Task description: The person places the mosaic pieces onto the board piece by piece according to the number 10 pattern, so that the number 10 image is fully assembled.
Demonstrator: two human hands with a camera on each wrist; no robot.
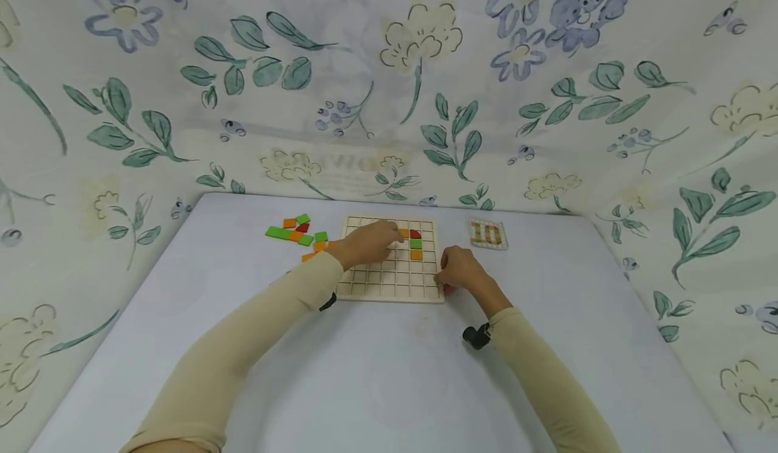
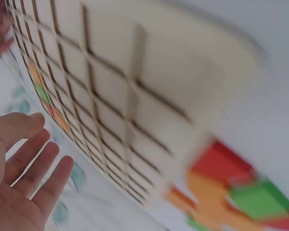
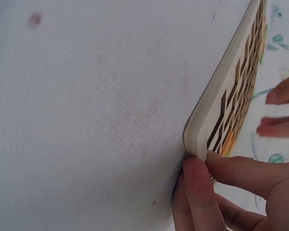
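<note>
A wooden grid board [image 1: 389, 291] lies on the table in front of me. On its far right part sit an orange tile [image 1: 404, 233], a red tile [image 1: 416, 235], a green tile [image 1: 416, 244] and another orange tile [image 1: 416, 255]. My left hand [image 1: 369, 242] hovers over the board beside the first orange tile. The left wrist view shows its fingers [image 2: 50, 185] spread and fairly straight, nothing held between them. With thumb and fingers, my right hand [image 3: 245, 180] pinches the board's edge at the near right corner.
Several loose tiles [image 1: 278, 233], green, orange and red, lie left of the board, some partly behind my left arm. A small card with a coloured checked pattern [image 1: 488, 234] lies to the right. Floral cloth [image 1: 389, 102] rises behind the table's far edge.
</note>
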